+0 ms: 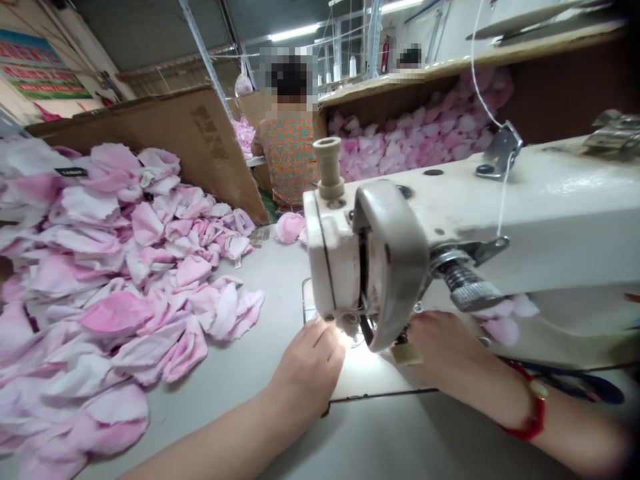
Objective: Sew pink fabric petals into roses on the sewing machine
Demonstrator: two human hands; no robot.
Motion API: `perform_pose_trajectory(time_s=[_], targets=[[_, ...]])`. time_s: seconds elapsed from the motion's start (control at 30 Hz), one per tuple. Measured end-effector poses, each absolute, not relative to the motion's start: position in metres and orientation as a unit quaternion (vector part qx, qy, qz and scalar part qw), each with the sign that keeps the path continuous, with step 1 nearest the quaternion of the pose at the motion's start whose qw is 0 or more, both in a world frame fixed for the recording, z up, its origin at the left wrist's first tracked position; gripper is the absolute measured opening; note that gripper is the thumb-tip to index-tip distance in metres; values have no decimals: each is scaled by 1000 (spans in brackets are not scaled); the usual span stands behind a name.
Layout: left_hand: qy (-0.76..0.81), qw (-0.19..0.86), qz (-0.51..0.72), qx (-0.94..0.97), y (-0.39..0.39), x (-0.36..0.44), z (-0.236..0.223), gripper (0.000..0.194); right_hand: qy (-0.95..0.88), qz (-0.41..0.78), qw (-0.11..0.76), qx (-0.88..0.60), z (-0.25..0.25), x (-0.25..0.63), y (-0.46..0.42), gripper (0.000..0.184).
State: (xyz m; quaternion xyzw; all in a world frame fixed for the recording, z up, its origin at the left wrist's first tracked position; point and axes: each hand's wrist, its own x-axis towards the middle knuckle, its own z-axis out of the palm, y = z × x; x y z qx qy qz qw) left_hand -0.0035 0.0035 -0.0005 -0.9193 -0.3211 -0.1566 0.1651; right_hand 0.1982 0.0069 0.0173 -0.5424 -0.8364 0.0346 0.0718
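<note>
Beneath the head of a white sewing machine [370,267], a person's left hand [313,363] slants in palm down on the counter [240,393], knuckles raised and fingers narrow and together by the lit needle area. The right hand [440,347], above a red bracelet [537,407] on the wrist, reaches in from the opposite side, its fingertips hidden behind the machine; whether either hand grips cloth cannot be told. Pink-and-white cloth pieces [130,293] lie heaped at left, a black label [71,172] among them, its pale lettering illegible. A wall banner [43,67] carries unreadable characters. Behind the machine, a cardboard box [565,87] holds more pink and white pieces; a person [293,157] in patterned orange sits beyond.
</note>
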Motion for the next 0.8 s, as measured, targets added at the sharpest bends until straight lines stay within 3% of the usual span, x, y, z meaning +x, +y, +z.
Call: perform_pose_trajectory(time_s=[0.3, 0.43, 0.67, 0.8], targets=[[-326, 143, -107, -928, -1, -4, -4, 30, -823, 33, 11, -567, 19, 191, 9, 25], [-331, 142, -112, -926, 0, -6, -7, 27, -831, 3, 28, -555, 18, 191, 9, 26], [-321, 8, -110, -941, 5, -17, 9, 37, -829, -25, 41, -558, 27, 190, 2, 18], [-299, 22, -106, -948, 0, -19, 16, 33, -817, -77, 87, -564, 22, 220, -39, 13]])
